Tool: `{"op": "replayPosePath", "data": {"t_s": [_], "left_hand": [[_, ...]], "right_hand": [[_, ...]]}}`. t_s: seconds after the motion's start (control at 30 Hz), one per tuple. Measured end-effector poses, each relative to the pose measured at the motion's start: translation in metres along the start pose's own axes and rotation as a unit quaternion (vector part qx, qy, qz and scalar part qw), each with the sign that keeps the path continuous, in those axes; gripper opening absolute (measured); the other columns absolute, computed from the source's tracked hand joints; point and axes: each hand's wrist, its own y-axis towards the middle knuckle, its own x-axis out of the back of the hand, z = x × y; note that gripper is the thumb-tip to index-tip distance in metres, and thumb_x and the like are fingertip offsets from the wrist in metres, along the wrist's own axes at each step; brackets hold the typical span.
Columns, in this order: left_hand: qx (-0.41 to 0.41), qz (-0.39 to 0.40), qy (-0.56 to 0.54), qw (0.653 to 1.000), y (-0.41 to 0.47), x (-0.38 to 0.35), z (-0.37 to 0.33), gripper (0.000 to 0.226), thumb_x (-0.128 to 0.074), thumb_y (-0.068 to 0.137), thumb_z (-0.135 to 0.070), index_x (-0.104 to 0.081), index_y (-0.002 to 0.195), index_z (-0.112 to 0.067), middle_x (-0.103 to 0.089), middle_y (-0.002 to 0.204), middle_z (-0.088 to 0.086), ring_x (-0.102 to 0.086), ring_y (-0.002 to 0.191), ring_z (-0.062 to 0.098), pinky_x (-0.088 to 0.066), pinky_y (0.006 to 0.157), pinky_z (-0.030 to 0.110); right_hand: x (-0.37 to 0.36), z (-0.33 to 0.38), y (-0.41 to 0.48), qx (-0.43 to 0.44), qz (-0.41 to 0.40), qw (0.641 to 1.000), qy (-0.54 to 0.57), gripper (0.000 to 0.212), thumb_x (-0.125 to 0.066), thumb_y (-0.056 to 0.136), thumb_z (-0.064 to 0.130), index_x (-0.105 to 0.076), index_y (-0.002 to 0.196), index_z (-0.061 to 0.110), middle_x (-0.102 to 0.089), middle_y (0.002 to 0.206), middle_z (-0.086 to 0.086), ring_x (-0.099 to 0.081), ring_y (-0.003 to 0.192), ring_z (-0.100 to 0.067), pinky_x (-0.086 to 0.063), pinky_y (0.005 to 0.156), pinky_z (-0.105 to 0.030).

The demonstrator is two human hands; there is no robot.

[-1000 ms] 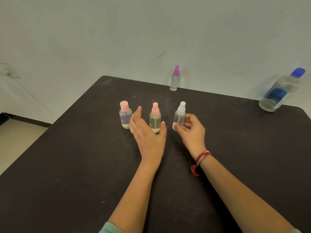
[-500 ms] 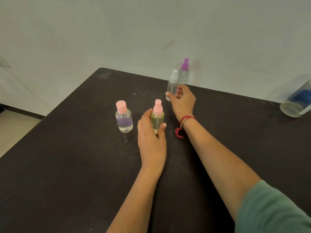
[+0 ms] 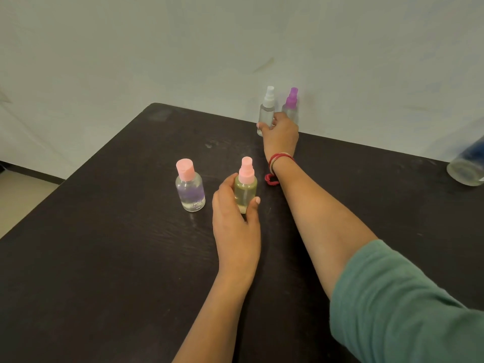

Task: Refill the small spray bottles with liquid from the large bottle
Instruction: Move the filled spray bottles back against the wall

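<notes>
**While the large bottle waits, both hands are on small ones**

Although every small bottle in view has its top on, no pouring looks under way, so the refill seems to be at its sorting stage. The left hand has its fingers and thumb curled round the yellow-filled spray bottle, which stands near the middle of the tabletop. The right hand reaches to the far edge and grips the clear white-topped spray bottle, upright just beside the purple-topped spray bottle. A pink-capped bottle stands untouched, left of the yellow one.

The large bottle sits at the right edge of the view, cut off by the frame and well apart from both hands. Judging from this, opening, pouring and recapping are all left to do.

Dark and wood-grained, the tabletop shows pale scuffs. Behind it rises a plain pale wall; a strip of light floor shows at left.
</notes>
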Motion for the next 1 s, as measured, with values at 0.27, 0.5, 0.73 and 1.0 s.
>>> {"op": "replayPosePath", "data": {"t_s": [0.27,0.5,0.73,1.0], "left_hand": [[0.003,0.000,-0.010,1.000,0.000,0.000,0.001,0.051,-0.068,0.088,-0.015,-0.046,0.133,-0.024,-0.054,0.120,-0.009,-0.052,0.107,0.003,-0.039,0.081,0.009],[0.005,-0.001,-0.017,1.000,0.000,-0.001,0.001,0.052,-0.068,0.088,-0.016,-0.046,0.134,-0.023,-0.054,0.122,-0.010,-0.052,0.110,0.003,-0.039,0.085,0.010],[0.007,0.000,-0.032,0.999,0.001,-0.001,0.002,0.052,-0.069,0.088,-0.014,-0.045,0.133,-0.022,-0.055,0.123,-0.008,-0.054,0.112,0.006,-0.041,0.091,0.016],[-0.001,-0.010,-0.043,0.999,0.002,0.000,-0.001,0.043,-0.069,0.086,-0.010,-0.049,0.123,-0.019,-0.058,0.116,-0.007,-0.056,0.106,0.008,-0.046,0.089,0.021]], "right_hand": [[0.000,-0.001,-0.002,0.000,-0.031,0.999,-0.011,0.028,-0.069,0.086,0.027,-0.063,0.104,0.006,-0.068,0.105,-0.011,-0.064,0.096,-0.025,-0.054,0.085,-0.035],[-0.004,-0.003,0.002,-0.002,-0.043,0.999,-0.032,0.031,-0.068,0.088,0.027,-0.061,0.111,0.007,-0.066,0.110,-0.011,-0.064,0.101,-0.027,-0.053,0.089,-0.036],[0.000,-0.002,-0.005,-0.014,-0.037,0.999,-0.015,0.032,-0.070,0.085,0.029,-0.062,0.108,0.007,-0.067,0.102,-0.009,-0.064,0.094,-0.023,-0.054,0.086,-0.033],[0.065,0.001,-0.116,-0.058,0.111,0.951,0.283,0.029,-0.066,0.088,0.035,-0.065,0.093,0.007,-0.069,0.086,-0.008,-0.069,0.077,-0.020,-0.058,0.071,-0.035]]}}
